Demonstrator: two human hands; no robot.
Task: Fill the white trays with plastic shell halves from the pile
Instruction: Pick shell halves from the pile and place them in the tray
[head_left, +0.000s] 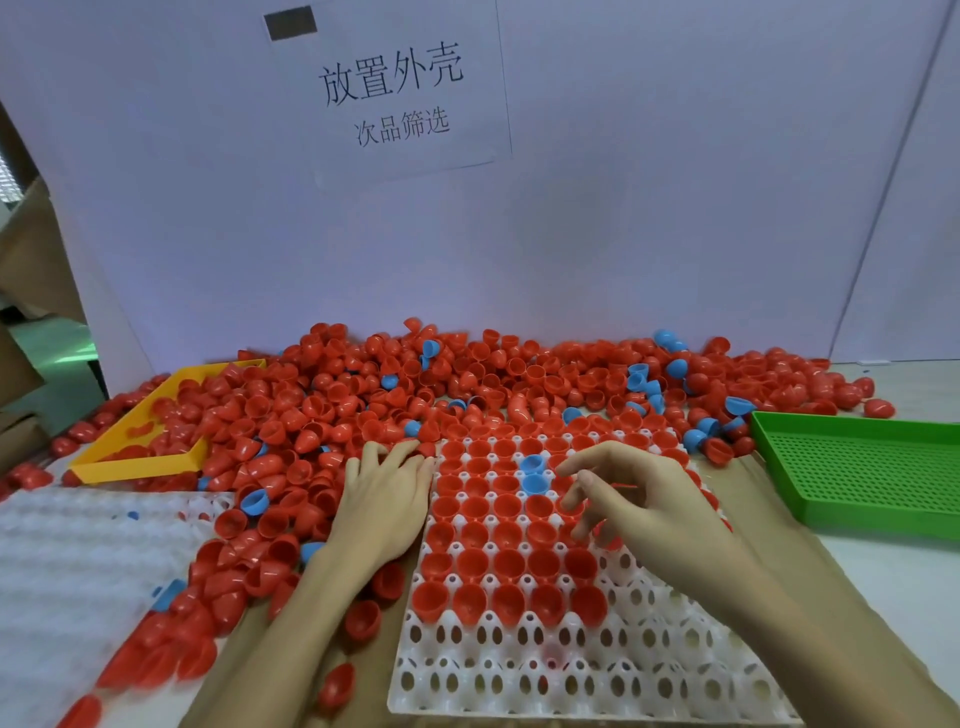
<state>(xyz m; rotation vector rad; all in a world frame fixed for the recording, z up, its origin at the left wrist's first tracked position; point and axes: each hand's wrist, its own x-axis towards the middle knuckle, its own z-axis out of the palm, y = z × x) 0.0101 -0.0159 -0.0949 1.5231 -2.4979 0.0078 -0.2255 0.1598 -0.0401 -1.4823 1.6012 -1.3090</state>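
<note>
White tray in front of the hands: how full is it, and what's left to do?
Done: the far and middle rows of the white tray hold red shells plus two blue shells. In hand: the right hand hovers over the filled rows; the left hand rests flat on the pile. Left: the nearest rows and right-side cups are empty, and a second tray at left looks unfilled.

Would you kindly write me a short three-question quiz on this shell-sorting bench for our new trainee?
1. True or false: the near rows of the white tray are filled.
2. What colour are the two odd shells seated in that tray?
3. The left hand rests on: A) the green tray B) the pile C) the orange tray

Key: 1 false; 2 blue; 3 B
</note>
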